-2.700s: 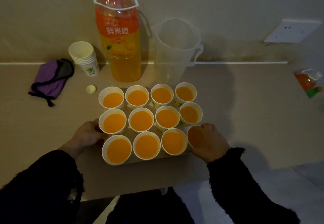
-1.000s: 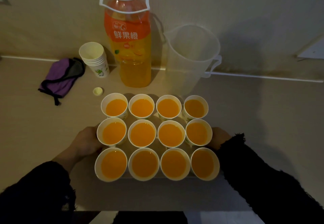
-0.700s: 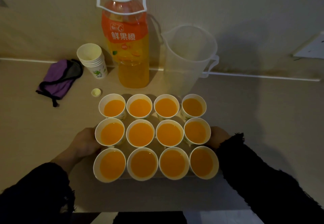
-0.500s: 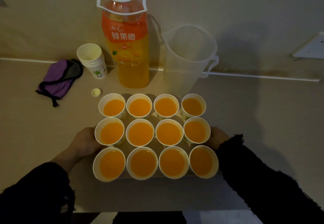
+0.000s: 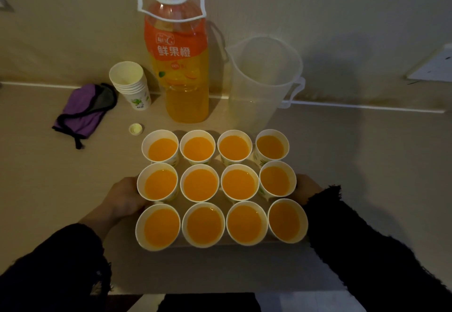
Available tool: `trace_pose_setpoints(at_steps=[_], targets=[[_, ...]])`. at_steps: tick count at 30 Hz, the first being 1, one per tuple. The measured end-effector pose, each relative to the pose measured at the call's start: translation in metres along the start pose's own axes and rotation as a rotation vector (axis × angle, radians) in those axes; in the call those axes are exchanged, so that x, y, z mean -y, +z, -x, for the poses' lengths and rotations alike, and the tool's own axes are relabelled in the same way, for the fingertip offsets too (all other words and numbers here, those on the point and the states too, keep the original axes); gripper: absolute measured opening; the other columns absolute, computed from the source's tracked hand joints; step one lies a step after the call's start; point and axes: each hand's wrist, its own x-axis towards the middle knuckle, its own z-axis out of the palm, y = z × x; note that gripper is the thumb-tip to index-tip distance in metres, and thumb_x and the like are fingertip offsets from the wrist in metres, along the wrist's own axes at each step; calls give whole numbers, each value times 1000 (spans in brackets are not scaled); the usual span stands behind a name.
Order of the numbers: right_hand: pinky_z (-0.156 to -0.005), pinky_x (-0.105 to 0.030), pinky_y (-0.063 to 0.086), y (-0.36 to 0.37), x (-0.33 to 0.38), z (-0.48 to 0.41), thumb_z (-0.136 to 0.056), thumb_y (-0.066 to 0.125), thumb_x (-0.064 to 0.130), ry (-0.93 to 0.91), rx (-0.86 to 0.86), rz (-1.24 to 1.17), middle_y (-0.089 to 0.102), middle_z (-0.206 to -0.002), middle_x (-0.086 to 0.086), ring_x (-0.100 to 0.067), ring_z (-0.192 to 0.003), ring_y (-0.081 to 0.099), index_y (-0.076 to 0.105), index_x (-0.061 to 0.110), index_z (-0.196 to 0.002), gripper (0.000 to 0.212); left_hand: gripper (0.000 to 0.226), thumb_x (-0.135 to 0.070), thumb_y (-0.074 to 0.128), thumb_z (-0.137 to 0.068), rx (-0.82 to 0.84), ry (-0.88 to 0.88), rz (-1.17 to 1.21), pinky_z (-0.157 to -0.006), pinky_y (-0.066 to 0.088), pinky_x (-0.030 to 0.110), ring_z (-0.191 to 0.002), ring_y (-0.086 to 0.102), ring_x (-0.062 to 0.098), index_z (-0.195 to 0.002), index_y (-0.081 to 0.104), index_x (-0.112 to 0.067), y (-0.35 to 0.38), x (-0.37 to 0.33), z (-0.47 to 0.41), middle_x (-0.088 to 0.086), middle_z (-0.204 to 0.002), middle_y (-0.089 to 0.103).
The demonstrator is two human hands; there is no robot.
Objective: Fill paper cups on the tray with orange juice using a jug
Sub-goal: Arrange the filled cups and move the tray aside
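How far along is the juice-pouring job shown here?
Done: all twelve white paper cups on the flat tray hold orange juice, and the clear plastic jug looks empty. In hand: left hand and right hand sit at the tray's sides, fingers hidden. Left: no filling, it seems; perhaps only moving the tray.

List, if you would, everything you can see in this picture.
flat tan tray: one, tan, near side of beige table
white paper cups of orange juice: twelve, white, three rows of four on tray
clear plastic juice bottle with orange label: one, orange, behind tray
clear plastic jug: one, transparent, right of bottle
stack of empty white paper cups: one, white, left of bottle
small pale yellow bottle cap: one, yellow, beside tray's far left corner
purple cloth pouch: one, purple, far left
left hand: one, black sleeve, holds tray's left edge
right hand: one, black sleeve, at tray's right edge
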Motion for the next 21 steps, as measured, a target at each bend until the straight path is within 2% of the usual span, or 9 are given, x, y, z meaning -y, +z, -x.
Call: trace_pose_setpoints(at_steps=[5,10,12,15,18,20,21], targets=[[-90,-47,50,0,-4,0,-80,74,15,-57,-29,0,63,-76,2,-28,-84,62,58,23,-67,23,31,-52,66,-56,6,7,18,-77,46,34,-87,62,27,-72,58,-26,0,-4,1,10,-93,68],[-90,-50,50,2,-8,-2,-83,71,13,-44,-31,-38,65,-81,-6,-33,-88,63,59,19,-68,20,27,-46,73,-61,-3,14,18,-76,44,34,-87,62,28,-70,57,-26,0,-7,3,10,-91,66],[-93,-49,48,2,-8,-4,-85,69,11,-46,-31,-61,63,-80,-4,-34,-90,62,57,20,-68,22,25,-38,78,-71,-8,27,-4,-76,45,34,-86,62,28,-70,57,-25,1,-5,3,11,-93,67],[-94,-47,47,3,-4,-5,-85,67,10,-47,-27,-72,60,-80,-1,-31,-91,60,55,22,-70,23,17,-25,75,-80,-17,22,-2,-77,47,37,-83,63,27,-74,61,-18,-1,-3,0,13,-92,69],[-95,-47,47,3,-2,-4,-85,68,11,-58,-7,-93,61,-85,-3,-30,-93,60,56,23,-73,21,24,-37,79,-71,9,-1,36,-76,48,36,-81,63,23,-75,63,-19,-5,-3,3,9,-90,69],[-91,-38,50,2,-2,-5,-84,70,13,-64,-9,-103,63,-86,-1,-23,-88,62,57,26,-76,20,33,-46,71,-57,8,-9,72,-75,48,35,-79,63,22,-74,64,-19,-7,-4,6,8,-87,69],[-85,-26,51,1,-1,-4,-83,71,11,-69,7,-116,61,-84,4,-14,-83,61,55,30,-77,25,35,-47,68,-54,2,-11,96,-75,48,36,-80,63,23,-75,64,-18,-8,-4,7,8,-87,69]])
